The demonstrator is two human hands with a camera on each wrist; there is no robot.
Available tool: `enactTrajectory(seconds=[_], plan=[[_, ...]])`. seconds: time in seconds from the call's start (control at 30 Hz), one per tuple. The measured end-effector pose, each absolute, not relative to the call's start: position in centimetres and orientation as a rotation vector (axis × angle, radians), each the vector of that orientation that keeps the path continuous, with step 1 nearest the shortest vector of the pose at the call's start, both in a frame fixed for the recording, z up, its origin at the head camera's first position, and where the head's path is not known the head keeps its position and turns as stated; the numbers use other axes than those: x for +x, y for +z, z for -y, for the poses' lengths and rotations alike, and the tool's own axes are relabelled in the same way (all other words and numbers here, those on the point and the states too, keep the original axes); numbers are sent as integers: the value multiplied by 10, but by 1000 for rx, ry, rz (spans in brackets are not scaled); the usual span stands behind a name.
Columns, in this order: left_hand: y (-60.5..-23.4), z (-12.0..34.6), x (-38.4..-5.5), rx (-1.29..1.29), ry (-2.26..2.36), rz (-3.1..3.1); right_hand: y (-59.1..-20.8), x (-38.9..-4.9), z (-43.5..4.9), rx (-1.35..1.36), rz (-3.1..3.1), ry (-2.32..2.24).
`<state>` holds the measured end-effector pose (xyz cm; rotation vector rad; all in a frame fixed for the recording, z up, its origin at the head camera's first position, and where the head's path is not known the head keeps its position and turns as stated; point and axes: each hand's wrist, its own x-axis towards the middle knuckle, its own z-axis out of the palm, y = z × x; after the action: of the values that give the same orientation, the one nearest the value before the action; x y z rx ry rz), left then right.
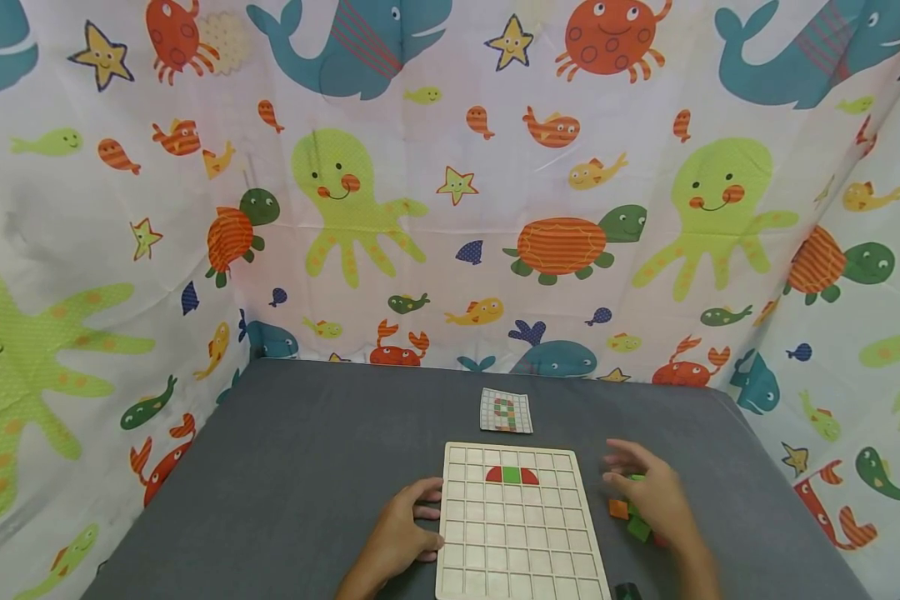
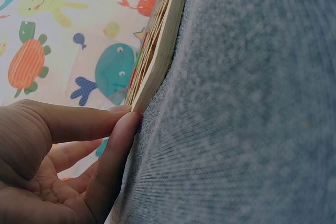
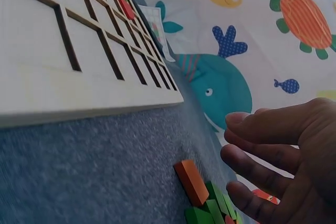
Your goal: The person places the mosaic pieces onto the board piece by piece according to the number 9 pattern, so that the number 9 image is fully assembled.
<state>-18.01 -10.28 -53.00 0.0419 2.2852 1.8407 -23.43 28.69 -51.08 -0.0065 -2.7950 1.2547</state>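
A pale wooden grid board lies on the grey cloth. In one of its upper rows sit a green square block and two red rounded blocks, one each side. Fingertips of my left hand touch the board's left edge, thumb and fingers spaced along it; the left wrist view shows thumb and finger at the rim. Over a pile of green blocks and an orange block, right of the board, hovers my right hand. Its fingers are loosely bent and hold nothing; it partly hides the pile.
Behind the board lies a small pattern card with a printed grid. A dark object shows at the bottom edge, right of the board. The grey tabletop meets a printed sea-animal curtain at the back and sides.
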Motion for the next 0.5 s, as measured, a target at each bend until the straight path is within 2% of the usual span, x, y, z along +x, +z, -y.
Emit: enactTrajectory(seconds=[0.5], plan=[[-529,104,-179,59,1848,-2277,-516,-234,-306,-132,2830,1201]])
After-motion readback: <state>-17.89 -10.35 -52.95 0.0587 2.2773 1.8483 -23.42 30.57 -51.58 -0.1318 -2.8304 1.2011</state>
